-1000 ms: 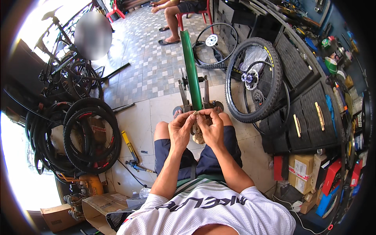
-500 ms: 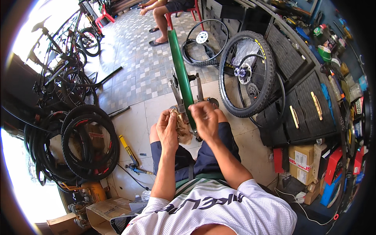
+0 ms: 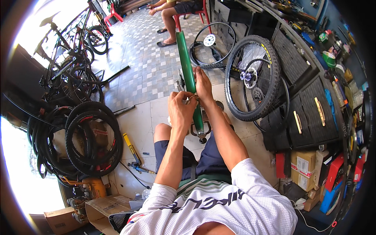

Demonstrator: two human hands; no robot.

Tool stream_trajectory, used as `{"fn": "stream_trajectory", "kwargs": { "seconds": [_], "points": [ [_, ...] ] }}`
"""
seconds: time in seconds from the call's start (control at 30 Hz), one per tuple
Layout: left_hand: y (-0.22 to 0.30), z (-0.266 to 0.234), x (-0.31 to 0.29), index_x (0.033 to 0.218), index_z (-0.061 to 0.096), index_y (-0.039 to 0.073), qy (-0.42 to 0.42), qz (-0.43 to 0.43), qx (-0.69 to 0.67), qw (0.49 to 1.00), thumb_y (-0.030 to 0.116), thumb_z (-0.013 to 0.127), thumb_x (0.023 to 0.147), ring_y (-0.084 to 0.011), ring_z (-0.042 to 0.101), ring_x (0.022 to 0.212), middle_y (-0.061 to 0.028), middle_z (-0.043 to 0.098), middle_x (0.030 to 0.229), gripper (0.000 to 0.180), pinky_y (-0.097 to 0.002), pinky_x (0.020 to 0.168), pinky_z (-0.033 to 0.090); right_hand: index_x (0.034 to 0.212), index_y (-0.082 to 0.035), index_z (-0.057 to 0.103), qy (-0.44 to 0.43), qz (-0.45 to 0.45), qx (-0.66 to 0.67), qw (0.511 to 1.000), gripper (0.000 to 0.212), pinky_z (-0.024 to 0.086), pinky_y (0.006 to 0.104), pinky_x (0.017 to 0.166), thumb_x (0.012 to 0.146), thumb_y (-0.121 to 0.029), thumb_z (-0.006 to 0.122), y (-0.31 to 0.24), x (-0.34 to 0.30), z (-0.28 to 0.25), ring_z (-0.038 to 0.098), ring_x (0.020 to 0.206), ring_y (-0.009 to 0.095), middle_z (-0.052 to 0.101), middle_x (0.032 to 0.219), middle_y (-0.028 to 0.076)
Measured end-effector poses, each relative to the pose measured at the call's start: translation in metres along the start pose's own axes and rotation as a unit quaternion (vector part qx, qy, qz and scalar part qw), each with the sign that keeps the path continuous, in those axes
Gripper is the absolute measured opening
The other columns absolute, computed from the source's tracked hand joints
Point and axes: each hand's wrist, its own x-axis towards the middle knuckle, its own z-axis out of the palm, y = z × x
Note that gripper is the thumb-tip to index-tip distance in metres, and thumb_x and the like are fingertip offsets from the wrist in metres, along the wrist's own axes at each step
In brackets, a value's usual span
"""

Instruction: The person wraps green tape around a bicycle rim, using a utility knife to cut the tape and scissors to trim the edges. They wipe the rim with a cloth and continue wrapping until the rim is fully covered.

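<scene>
Green rim (image 3: 187,66) stands upright in the truing stand (image 3: 200,131) between the person's knees. Left hand (image 3: 181,111) pinches something small at its edge, right hand (image 3: 203,84) presses flat against it. Looks mid-job; spokes aren't visible, so hard to say what's left.

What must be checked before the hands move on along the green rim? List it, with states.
1. Left hand gripping at the side of the glossy green wheel rim: ok.
2. Right hand laid on the rim, fingers along its edge: ok.
3. Rim seated upright in the metal stand between the knees: ok.
4. What the left hand pinches: cannot tell, too small.
5. Black knobby-tyred wheel leaning on the dark cabinet, apart from the right forearm: ok.
6. Yellow-handled tool on the pale tiled floor, out beside the left knee, not at hand: not ok.
</scene>
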Motion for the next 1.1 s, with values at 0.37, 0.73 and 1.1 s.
{"fn": "stream_trajectory", "kwargs": {
  "seconds": [0.37, 0.73, 1.1],
  "points": [
    [-0.002, -0.001, 0.020, 0.084, 0.069, -0.001, -0.060, 0.001, -0.001, 0.998, 0.017, 0.077, 0.076, -0.0295, 0.065, 0.074, -0.0136, 0.064, 0.086, 0.022, -0.0396, 0.067, 0.052, 0.099, -0.003, 0.068, 0.027, 0.011, 0.030, 0.999, 0.042, 0.044, 0.0258, 0.071, 0.110, -0.034, 0.043, 0.005, 0.005, 0.003, 0.055, 0.077, 0.009, 0.064, 0.087, 0.000],
    [-0.005, 0.001, 0.035, 0.075, 0.061, -0.004, -0.115, -0.080, -0.116, 0.983, 0.016, 0.076, 0.077, -0.0125, 0.064, 0.058, -0.0111, 0.068, 0.068, 0.025, -0.0302, 0.054, 0.053, 0.091, -0.003, 0.068, 0.052, 0.041, 0.045, 0.997, 0.044, 0.045, 0.0272, 0.070, 0.109, -0.033, 0.042, 0.008, 0.011, 0.002, 0.055, 0.072, 0.010, 0.064, 0.080, 0.000],
    [0.004, 0.008, 0.044, 0.071, 0.058, -0.002, -0.077, -0.044, -0.075, 0.993, 0.018, 0.072, 0.070, -0.0337, 0.058, 0.074, -0.0163, 0.056, 0.073, 0.024, -0.0447, 0.069, 0.048, 0.097, -0.006, 0.063, 0.007, 0.095, 0.144, 0.985, 0.041, 0.048, 0.0262, 0.073, 0.109, -0.039, 0.042, 0.005, -0.001, 0.001, 0.059, 0.077, 0.011, 0.062, 0.085, 0.001]
  ]
}}
